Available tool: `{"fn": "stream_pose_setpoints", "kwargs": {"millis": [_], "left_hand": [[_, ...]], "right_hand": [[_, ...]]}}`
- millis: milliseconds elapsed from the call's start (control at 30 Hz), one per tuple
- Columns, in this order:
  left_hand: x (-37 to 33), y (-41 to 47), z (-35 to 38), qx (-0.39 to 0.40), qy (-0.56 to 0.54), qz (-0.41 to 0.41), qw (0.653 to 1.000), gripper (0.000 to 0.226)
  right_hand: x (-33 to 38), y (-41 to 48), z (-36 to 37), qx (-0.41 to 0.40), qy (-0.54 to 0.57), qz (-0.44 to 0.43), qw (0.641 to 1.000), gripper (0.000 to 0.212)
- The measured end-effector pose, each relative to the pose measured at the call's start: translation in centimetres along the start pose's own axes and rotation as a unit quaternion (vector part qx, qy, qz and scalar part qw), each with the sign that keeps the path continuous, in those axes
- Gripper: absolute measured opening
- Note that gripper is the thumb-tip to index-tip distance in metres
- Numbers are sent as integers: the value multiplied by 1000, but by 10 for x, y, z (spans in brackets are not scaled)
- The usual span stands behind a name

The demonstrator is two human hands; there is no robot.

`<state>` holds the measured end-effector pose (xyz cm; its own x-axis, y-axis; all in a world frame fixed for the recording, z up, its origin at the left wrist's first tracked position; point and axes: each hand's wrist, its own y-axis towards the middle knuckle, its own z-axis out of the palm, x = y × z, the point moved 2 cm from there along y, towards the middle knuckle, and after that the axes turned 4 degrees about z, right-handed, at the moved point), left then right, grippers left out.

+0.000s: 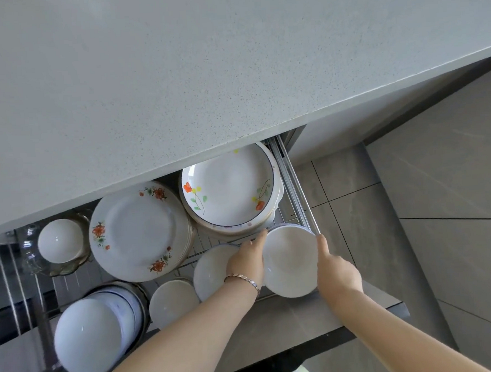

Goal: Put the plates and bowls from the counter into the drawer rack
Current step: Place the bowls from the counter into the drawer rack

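Note:
A stack of plain white bowls [290,262] sits at the front right corner of the open drawer rack [298,194]. My left hand [247,259] grips its left rim and my right hand [334,268] grips its right rim. Behind it stands a stack of flowered deep plates [228,188]. A stack of flat plates with red flowers [139,231] lies to the left. A white plate [210,270] is partly hidden under my left wrist. The speckled grey counter [174,75] above shows no dishes in view.
In the drawer's left half are a small white bowl [60,240] inside a glass dish, a small white plate [172,304] and a stack of bluish bowls [95,333]. The drawer's dark front panel [320,342] lies below my arms. Tiled floor [414,233] is to the right.

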<state>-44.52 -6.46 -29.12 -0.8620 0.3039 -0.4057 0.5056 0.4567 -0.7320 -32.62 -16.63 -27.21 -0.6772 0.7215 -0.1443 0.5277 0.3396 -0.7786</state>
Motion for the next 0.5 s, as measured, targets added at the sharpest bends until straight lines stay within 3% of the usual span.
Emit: {"fn": "stream_pose_setpoints", "kwargs": {"millis": [133, 233, 367, 500], "left_hand": [[-9, -25, -54, -90, 19, 49, 995, 33], [0, -51, -119, -165, -15, 70, 984, 28], [38, -77, -221, -250, -122, 11, 960, 30], [95, -77, -317, -259, -185, -61, 946, 22]], "right_hand": [[25, -18, -47, -6, -2, -58, 998, 52], [66, -38, -104, 2, 49, -135, 990, 37], [142, -62, -184, -25, 131, -221, 966, 31], [230, -75, -259, -6, 262, -260, 929, 25]]}}
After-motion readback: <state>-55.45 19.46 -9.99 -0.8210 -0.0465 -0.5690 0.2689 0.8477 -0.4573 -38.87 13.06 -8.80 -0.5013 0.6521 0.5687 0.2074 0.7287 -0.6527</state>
